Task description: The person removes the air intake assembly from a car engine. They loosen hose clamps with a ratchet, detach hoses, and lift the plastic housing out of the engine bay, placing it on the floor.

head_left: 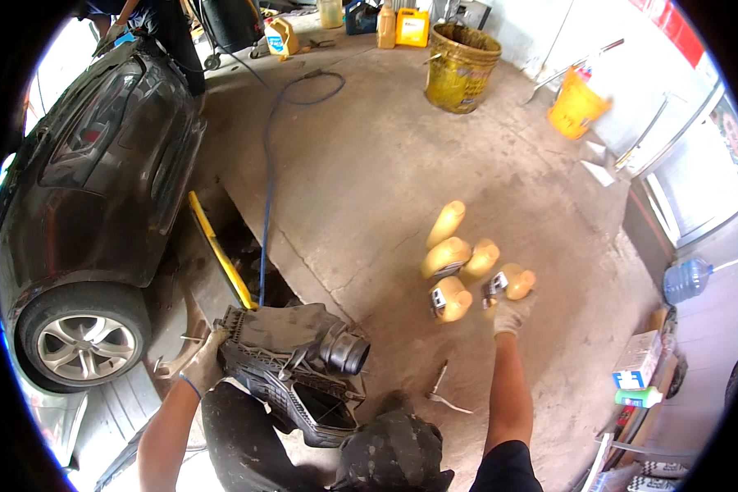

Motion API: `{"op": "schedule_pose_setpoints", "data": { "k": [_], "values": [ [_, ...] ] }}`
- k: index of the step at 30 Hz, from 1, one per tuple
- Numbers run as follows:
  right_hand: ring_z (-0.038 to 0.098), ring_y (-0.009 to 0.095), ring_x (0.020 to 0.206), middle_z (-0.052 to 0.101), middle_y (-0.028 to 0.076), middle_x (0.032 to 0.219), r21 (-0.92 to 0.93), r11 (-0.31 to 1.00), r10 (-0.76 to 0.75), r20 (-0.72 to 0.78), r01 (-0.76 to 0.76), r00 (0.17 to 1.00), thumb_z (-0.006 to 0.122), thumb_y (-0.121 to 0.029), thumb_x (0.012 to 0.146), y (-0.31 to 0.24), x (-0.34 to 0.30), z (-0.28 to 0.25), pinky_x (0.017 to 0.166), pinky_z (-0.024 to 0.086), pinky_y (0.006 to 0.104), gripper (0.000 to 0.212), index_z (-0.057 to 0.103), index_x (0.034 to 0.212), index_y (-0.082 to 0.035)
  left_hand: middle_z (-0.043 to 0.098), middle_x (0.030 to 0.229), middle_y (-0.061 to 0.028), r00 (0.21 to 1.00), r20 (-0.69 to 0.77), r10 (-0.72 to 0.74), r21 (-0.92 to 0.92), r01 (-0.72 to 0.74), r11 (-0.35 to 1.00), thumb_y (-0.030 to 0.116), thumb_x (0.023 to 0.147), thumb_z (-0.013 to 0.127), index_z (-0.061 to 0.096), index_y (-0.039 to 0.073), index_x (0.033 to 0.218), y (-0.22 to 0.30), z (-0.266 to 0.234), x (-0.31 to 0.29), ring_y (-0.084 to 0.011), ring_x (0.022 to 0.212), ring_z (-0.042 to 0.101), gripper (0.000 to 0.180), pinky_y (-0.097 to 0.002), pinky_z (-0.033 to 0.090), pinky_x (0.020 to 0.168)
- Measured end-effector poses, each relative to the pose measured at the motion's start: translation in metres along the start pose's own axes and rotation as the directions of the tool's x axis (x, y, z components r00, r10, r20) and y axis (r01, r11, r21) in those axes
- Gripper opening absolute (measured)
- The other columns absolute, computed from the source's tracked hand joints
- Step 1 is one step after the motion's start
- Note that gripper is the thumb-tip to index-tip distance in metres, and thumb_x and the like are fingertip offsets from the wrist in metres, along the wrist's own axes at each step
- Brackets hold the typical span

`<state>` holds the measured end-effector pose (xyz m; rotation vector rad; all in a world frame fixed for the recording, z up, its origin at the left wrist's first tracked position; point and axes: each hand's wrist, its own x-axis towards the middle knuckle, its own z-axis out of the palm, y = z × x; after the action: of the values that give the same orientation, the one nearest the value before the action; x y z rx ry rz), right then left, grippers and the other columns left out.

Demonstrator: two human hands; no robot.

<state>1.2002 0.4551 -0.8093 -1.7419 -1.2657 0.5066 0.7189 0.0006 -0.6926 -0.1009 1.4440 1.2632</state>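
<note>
My left hand (207, 361), in a pale work glove, grips the left edge of a black plastic air filter housing (283, 340). The housing has a round outlet on its right side and rests against my legs, its lower section hanging apart below. Off to the right, my gloved right hand (512, 315) is closed around a tan plastic bottle (517, 281) with a dark label. Several similar bottles (445, 256) stand beside it on the concrete floor. Pliers (444, 392) lie on the floor between my legs and my right arm.
A dark car (98, 180) stands at left, beside a floor pit with a yellow-edged rim (221, 250). A blue hose (268, 180) crosses the floor. Farther back are a dirty yellow bucket (461, 70) and a smaller yellow bucket (578, 105). Another person (160, 29) stands beyond the car.
</note>
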Motion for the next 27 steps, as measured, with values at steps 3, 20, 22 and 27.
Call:
{"op": "schedule_pose_setpoints", "data": {
  "k": [3,20,22,27],
  "values": [
    [0.067,0.031,0.116,0.070,0.016,0.125,-0.160,0.987,0.033,0.107,-0.015,0.994,0.091,-0.018,0.073,0.013,0.008,-0.011,0.101,0.052,0.0413,0.070,0.056,0.131,-0.002,0.068,0.131,-0.0121,0.999,-0.048,0.007,-0.035,-0.009,0.999,0.044,0.101,0.058,0.061,0.007,0.136,0.000,0.011,-0.002,-0.0279,0.118,0.066,0.050,-0.0485,0.051,0.106],
    [0.067,0.018,0.073,0.071,0.011,0.089,-0.405,0.890,0.225,0.789,0.208,0.572,0.078,-0.020,0.092,-0.069,-0.231,-0.327,0.066,0.057,0.0349,0.036,0.063,0.116,0.002,0.068,0.132,-0.0167,0.984,0.086,0.155,0.266,-0.173,0.948,0.069,0.093,0.060,0.058,0.000,0.143,-0.018,-0.007,-0.030,-0.0272,0.119,0.063,0.085,-0.0384,0.047,0.104],
    [0.074,0.020,0.086,0.076,0.015,0.100,-0.569,0.779,0.395,0.771,0.262,0.499,0.079,-0.023,0.091,-0.117,-0.296,-0.370,0.079,0.060,0.0375,0.036,0.068,0.115,0.001,0.065,0.134,-0.0209,0.965,-0.083,0.248,0.454,-0.185,0.872,0.073,0.091,0.060,0.051,-0.002,0.149,-0.030,-0.037,-0.014,-0.0279,0.124,0.061,0.096,-0.0375,0.044,0.108],
    [0.072,0.028,0.107,0.076,0.018,0.112,-0.480,0.854,0.376,0.836,0.200,0.400,0.081,-0.031,0.092,-0.245,-0.427,-0.429,0.095,0.055,0.0442,0.046,0.064,0.123,-0.001,0.061,0.142,-0.0200,0.974,-0.056,0.221,0.414,-0.179,0.893,0.065,0.098,0.058,0.043,-0.005,0.154,-0.043,-0.066,-0.015,-0.0299,0.134,0.055,0.091,-0.0474,0.041,0.114]
  ]
}}
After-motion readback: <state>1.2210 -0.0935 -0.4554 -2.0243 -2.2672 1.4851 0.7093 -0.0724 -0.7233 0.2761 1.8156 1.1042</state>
